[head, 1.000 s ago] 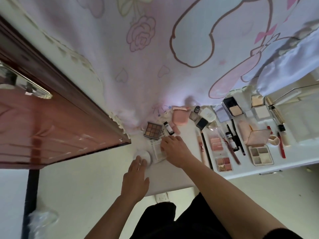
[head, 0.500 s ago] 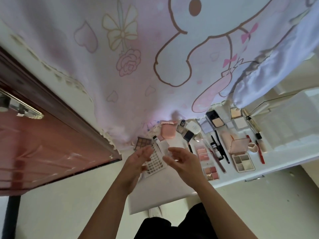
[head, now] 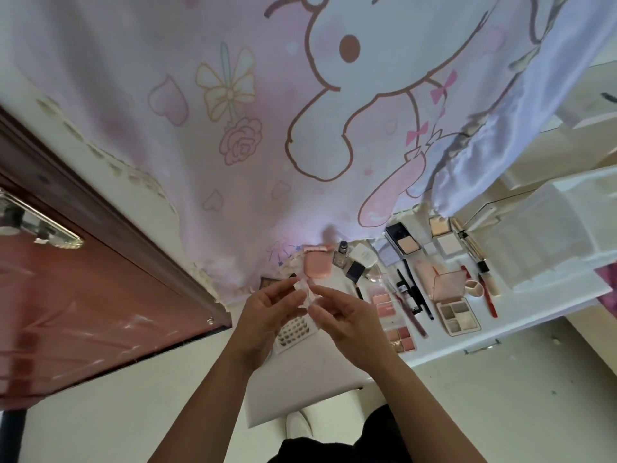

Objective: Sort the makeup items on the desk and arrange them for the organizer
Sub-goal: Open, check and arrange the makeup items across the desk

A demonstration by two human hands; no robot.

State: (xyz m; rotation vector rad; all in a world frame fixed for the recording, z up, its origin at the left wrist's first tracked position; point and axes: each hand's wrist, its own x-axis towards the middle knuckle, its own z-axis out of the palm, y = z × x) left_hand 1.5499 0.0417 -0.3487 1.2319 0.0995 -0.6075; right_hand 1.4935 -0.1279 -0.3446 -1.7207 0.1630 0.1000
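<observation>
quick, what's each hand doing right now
left hand: pinches a clear packet
right hand: pinches the same clear packet

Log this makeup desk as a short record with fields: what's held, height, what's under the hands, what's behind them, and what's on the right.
held: small clear plastic item, pinched between left hand and right hand
height: raised above the white desk
under hands: white card of small studs, flat on the desk
behind hands: pink square compact; dark-capped glass bottle
right side: grey four-pan eyeshadow palette; translucent white organizer
</observation>
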